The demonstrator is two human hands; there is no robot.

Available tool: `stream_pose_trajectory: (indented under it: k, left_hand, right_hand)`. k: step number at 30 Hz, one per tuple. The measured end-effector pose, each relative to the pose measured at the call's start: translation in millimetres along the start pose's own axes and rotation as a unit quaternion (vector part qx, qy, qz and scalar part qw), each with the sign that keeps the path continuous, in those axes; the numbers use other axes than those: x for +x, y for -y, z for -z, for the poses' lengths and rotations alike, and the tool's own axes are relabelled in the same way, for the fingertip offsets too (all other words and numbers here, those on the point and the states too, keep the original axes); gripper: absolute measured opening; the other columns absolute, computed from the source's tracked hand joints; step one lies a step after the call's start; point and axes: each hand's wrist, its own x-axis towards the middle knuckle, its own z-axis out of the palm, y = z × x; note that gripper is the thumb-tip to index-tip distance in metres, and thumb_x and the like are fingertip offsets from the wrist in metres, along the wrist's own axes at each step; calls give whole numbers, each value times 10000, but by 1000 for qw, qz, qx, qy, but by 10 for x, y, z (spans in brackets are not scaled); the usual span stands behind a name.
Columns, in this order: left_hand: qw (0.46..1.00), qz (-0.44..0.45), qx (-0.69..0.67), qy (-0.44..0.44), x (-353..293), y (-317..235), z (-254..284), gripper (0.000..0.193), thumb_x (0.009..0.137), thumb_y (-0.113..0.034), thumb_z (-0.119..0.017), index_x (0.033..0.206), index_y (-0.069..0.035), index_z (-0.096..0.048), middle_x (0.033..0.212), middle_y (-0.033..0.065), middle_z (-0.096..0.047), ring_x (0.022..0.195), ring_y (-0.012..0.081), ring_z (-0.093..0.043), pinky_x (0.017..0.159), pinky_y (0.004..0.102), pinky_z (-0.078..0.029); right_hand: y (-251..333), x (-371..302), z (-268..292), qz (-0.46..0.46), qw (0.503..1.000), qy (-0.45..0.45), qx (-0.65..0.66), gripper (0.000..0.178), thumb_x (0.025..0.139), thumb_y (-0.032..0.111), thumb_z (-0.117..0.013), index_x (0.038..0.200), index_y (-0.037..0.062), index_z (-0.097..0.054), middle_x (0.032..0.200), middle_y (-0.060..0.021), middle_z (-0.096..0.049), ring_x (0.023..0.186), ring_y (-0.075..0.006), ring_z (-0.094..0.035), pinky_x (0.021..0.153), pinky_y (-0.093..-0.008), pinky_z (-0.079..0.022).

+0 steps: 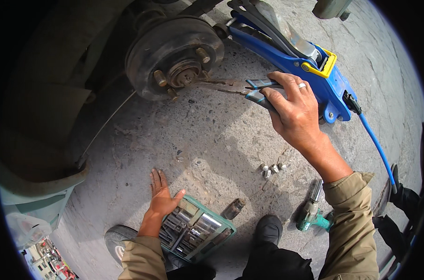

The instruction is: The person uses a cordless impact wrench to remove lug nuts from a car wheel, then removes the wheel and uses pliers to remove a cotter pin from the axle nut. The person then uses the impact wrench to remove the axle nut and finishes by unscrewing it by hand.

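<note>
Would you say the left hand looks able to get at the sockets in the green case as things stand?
Probably yes: the left hand, spread and apparently empty, is at the edge of the green case, and nothing seems to cover the sockets.

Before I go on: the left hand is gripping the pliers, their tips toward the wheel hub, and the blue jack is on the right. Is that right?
Not quite: the head view shows the right hand gripping the pliers, their tips toward the wheel hub, with the blue jack on the right.
</note>
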Motion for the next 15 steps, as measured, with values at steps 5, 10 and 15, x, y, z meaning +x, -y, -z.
stream_pose_trajectory:
  k: [5, 10, 15]
  left_hand:
    - [1000, -2, 7, -3, 4, 21, -25, 1210, 903, -589, -718, 1613, 117, -37, 1684, 357, 87, 1581, 494, 64, 1267, 576, -98]
    - [1000, -3, -1, -5, 0, 55, -33, 1221, 901, -614, -711, 1618, 106, -34, 1688, 348, 84, 1580, 493, 73, 1264, 590, -89]
    - [1000, 0, 13, 4, 15, 18, -21, 1216, 914, -613, -699, 1616, 109, -18, 1686, 349, 99, 1577, 495, 85, 1274, 557, -96]
  right_hand:
    - [9, 22, -33, 4, 1000, -7, -9, 229, 796, 71, -734, 1020, 98, -696, 1193, -142, -659, 1096, -316, -652, 870, -437, -503]
    - [-21, 66, -31, 35, 997, -38, -62, 213, 787, 82, -724, 996, 120, -703, 1208, -121, -660, 1112, -297, -648, 887, -444, -496]
    - [17, 111, 37, -17, 1000, -15, -13, 226, 764, 58, -753, 976, 132, -722, 1188, -78, -671, 1076, -286, -648, 875, -432, -494]
